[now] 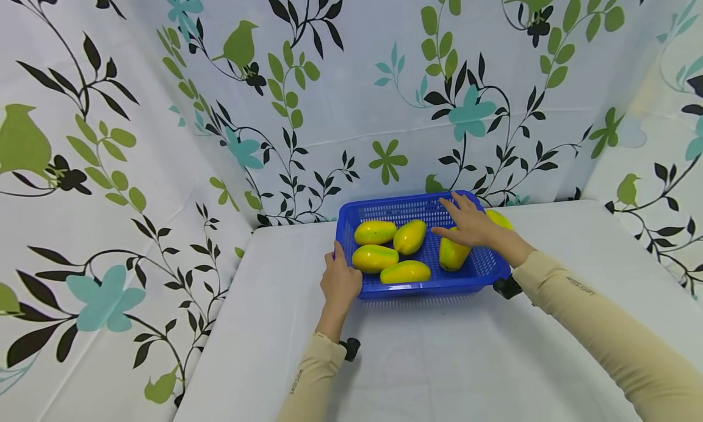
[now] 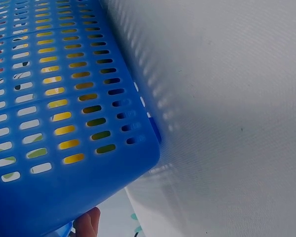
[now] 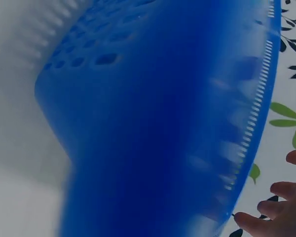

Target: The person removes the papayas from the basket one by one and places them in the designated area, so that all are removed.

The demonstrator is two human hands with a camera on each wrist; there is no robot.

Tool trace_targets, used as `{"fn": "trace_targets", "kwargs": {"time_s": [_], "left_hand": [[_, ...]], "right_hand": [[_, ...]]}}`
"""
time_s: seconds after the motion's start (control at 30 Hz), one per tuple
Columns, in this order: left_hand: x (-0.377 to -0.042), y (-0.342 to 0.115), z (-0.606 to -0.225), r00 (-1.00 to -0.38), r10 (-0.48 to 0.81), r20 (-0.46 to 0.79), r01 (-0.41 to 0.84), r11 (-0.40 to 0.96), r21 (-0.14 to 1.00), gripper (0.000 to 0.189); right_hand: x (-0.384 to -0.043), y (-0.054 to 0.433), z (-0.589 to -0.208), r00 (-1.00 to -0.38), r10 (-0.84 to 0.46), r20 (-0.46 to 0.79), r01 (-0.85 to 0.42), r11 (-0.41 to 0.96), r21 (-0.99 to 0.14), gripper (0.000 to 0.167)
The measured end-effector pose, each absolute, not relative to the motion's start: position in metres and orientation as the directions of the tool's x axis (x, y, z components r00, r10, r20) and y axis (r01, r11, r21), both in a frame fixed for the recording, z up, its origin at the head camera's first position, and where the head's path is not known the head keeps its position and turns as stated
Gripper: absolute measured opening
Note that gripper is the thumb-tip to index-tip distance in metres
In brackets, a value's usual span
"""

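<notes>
A blue plastic basket [image 1: 417, 289] with slotted walls holds several yellow-green mangoes [image 1: 374, 259]. At its left end my left hand [image 1: 340, 280] grips the rim; in the left wrist view, fingertips [image 2: 88, 223] show past the basket's corner. Above the right part of the basket, my right hand [image 1: 467, 222] has its fingers spread and holds nothing. Just below that hand lies a mango [image 1: 453, 255], partly covered by it. Another mango [image 1: 500, 219] shows behind the right wrist, beside the right rim; whether it lies inside or outside I cannot tell.
The basket stands on a white-covered table [image 1: 417, 361], near its back edge. A curtain [image 1: 351, 117] printed with leaves, flowers and birds hangs behind and at both sides. Close up, the basket wall [image 2: 64, 182] fills much of the left wrist view.
</notes>
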State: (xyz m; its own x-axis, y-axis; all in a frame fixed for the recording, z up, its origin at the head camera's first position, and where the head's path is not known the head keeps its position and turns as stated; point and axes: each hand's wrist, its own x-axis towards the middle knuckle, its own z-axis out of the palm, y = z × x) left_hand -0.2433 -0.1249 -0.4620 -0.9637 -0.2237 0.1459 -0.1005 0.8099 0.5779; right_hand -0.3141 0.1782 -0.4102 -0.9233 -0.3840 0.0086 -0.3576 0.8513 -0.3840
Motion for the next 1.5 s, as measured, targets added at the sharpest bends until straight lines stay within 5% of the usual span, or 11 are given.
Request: {"fn": "trace_targets", "kwargs": {"time_s": [0.73,1.5], "left_hand": [[-0.243,-0.126,-0.464,-0.96,-0.208,0.188,-0.073,0.833,0.548,0.074],[-0.244,-0.127,-0.464,-0.958,-0.211,0.196,-0.069,0.828,0.557,0.073]], "right_hand": [[-0.317,0.165,-0.449,-0.905,-0.377,-0.197,-0.279,0.876,-0.395,0.096],[-0.314,0.159,-0.462,-0.885,-0.445,-0.136,-0.384,0.864,-0.326,0.088]]}}
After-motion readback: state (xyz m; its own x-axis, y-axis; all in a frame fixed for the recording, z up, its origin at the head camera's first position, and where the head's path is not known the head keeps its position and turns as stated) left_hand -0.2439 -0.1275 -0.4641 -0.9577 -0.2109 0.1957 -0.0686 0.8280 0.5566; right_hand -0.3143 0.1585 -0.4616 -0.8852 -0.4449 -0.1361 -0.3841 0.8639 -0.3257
